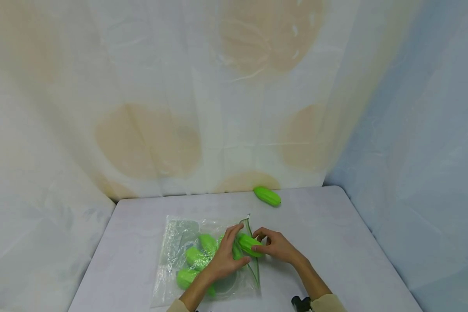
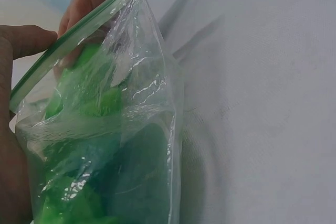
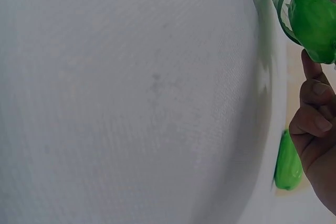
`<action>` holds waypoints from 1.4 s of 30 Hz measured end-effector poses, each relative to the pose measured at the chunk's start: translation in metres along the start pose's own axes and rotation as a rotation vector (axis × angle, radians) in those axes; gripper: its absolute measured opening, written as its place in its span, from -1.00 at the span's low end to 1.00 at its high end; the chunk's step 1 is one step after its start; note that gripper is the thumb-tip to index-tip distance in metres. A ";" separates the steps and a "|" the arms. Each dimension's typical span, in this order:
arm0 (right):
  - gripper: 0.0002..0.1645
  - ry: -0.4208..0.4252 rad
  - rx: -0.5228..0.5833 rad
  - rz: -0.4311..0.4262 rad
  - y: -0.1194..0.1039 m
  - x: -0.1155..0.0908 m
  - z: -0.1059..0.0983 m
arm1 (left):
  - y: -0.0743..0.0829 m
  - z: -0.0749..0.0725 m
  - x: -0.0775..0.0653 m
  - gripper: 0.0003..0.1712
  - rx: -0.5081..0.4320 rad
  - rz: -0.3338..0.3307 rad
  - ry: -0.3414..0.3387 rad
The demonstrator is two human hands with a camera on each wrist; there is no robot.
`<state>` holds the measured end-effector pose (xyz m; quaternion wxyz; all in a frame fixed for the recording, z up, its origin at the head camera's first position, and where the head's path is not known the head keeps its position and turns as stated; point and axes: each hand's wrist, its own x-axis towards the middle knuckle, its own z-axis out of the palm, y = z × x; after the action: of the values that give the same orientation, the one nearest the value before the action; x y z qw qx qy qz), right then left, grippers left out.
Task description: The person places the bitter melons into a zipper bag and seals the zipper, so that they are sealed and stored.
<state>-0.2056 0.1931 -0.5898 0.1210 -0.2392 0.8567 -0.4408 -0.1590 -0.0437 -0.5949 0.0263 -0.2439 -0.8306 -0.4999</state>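
Observation:
A clear zip bag (image 1: 164, 264) with a green-edged mouth lies on the table, holding several bright green vegetables (image 1: 196, 258). My left hand (image 1: 227, 256) is over the bag's mouth end, thumb and fingers spread apart; in the left wrist view it holds the green zip edge (image 2: 79, 29). At the mouth, my right hand (image 1: 278, 248) pinches a ridged, elongated green vegetable (image 1: 248, 244), like a cucumber or bitter gourd. Its far end is inside the bag opening. The right wrist view shows this vegetable at the fingertips (image 3: 311, 59).
Another green vegetable (image 1: 267, 196) lies at the table's back edge, right of the bag. The white tabletop (image 1: 320, 225) is bordered by hanging sheets (image 1: 234, 130) behind and at both sides. A small black object (image 1: 301, 303) sits by the right sleeve.

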 end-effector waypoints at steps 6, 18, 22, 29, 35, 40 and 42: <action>-0.60 -0.002 -0.014 -0.002 -0.001 0.001 0.002 | -0.001 0.000 0.001 0.09 0.014 0.021 0.003; -0.69 -0.035 0.000 -0.013 -0.004 0.003 0.007 | -0.001 -0.001 0.001 0.10 -0.017 0.020 0.000; -0.74 -0.067 0.028 -0.001 -0.004 0.004 0.010 | -0.002 0.000 0.001 0.09 -0.038 0.019 0.000; -0.83 -0.080 0.014 0.021 -0.004 0.004 0.011 | -0.004 0.000 -0.001 0.09 -0.064 -0.004 -0.008; -0.82 -0.075 0.009 0.008 -0.006 0.002 0.010 | -0.006 0.000 -0.002 0.11 -0.057 0.004 -0.003; -0.82 -0.074 0.037 0.013 -0.006 0.001 0.012 | -0.005 0.000 -0.003 0.14 -0.054 -0.002 -0.002; -0.82 -0.073 0.045 0.012 -0.006 0.000 0.013 | -0.005 0.000 -0.003 0.14 -0.054 -0.008 -0.002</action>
<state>-0.1985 0.1806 -0.5922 0.1605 -0.2470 0.8429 -0.4503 -0.1581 -0.0466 -0.6002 0.0171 -0.2418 -0.8177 -0.5221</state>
